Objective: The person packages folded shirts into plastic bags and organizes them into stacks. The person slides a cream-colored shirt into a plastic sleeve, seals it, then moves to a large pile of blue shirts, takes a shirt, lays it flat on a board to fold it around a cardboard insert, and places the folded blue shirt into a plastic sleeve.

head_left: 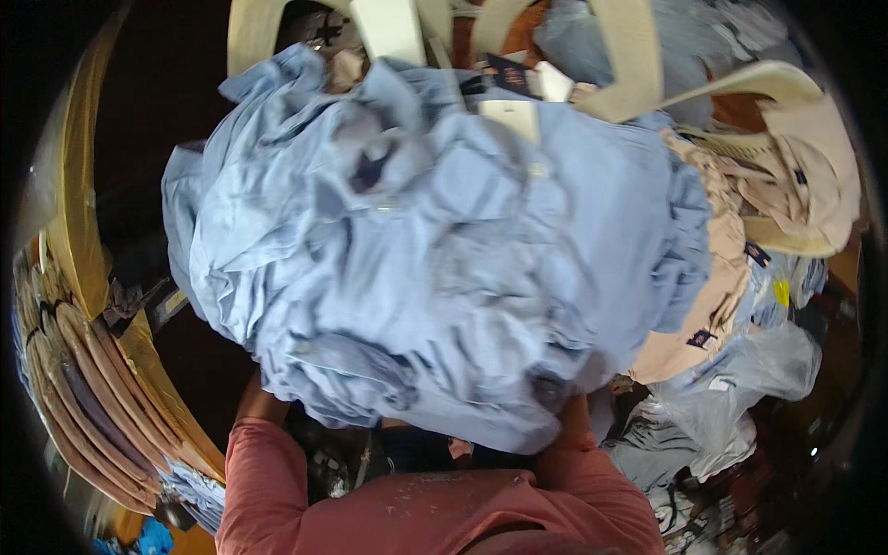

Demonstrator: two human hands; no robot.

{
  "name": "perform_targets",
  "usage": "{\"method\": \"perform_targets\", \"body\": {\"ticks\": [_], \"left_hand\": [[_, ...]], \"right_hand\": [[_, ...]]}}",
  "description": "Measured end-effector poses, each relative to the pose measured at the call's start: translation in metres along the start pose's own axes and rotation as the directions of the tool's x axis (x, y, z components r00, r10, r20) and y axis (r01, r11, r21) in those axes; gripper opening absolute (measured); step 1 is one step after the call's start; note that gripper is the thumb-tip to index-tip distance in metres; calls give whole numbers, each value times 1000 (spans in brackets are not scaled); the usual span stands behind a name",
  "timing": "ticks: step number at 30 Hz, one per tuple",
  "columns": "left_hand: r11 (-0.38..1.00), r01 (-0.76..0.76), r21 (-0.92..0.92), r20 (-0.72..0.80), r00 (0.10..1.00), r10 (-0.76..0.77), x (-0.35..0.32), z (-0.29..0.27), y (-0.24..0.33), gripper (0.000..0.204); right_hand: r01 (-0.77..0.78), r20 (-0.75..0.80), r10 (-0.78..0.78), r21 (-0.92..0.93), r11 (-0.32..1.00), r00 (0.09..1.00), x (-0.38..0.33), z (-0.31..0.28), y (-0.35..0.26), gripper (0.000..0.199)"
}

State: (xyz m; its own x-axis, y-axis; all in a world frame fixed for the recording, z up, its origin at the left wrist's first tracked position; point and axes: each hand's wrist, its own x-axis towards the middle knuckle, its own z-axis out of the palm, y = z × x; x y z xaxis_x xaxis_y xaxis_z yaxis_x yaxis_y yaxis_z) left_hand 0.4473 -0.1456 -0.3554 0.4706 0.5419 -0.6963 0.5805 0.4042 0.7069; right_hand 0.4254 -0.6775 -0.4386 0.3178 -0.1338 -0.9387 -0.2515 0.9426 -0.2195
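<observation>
A big, rumpled bundle of light blue button shirts [416, 240] fills the middle of the view, with collars, cuffs and buttons showing. My left wrist [263, 402] goes under its near left side. On the other side my right wrist [575, 414] reaches under the near right edge. Both arms bear the bundle up from below, and the cloth hides my fingers. A white tag [511, 117] and a dark blue tag [511, 76] lie along the far edge of the shirts.
Cream plastic chairs [629, 55] stand behind the bundle. Peach garments [708, 319] lie at the right, beside clear plastic bags [749, 370]. At the left, folded brown garments [97, 398] are stacked next to a yellowish upright panel [79, 194].
</observation>
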Motion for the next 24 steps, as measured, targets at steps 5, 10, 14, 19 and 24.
{"method": "perform_targets", "body": {"ticks": [5,10,14,19,24], "left_hand": [[997,53,-50,-42,998,-55,-21,-3,-18,37],[993,96,-71,-62,993,-100,-43,-1,-36,37],[987,136,-83,-74,987,-142,-65,-11,-46,37],[881,401,252,-153,915,-373,-121,-36,-38,38],[652,-410,637,-192,735,650,-238,39,21,27]], "right_hand": [[-46,-41,40,-141,989,998,-6,-7,-10,30],[-285,-160,255,-753,593,954,-61,-3,-48,29],[80,-266,602,-871,-485,753,-146,58,-121,29],[409,404,257,-912,38,878,-264,222,-127,38],[632,675,39,-709,312,737,-261,264,-10,76]]}}
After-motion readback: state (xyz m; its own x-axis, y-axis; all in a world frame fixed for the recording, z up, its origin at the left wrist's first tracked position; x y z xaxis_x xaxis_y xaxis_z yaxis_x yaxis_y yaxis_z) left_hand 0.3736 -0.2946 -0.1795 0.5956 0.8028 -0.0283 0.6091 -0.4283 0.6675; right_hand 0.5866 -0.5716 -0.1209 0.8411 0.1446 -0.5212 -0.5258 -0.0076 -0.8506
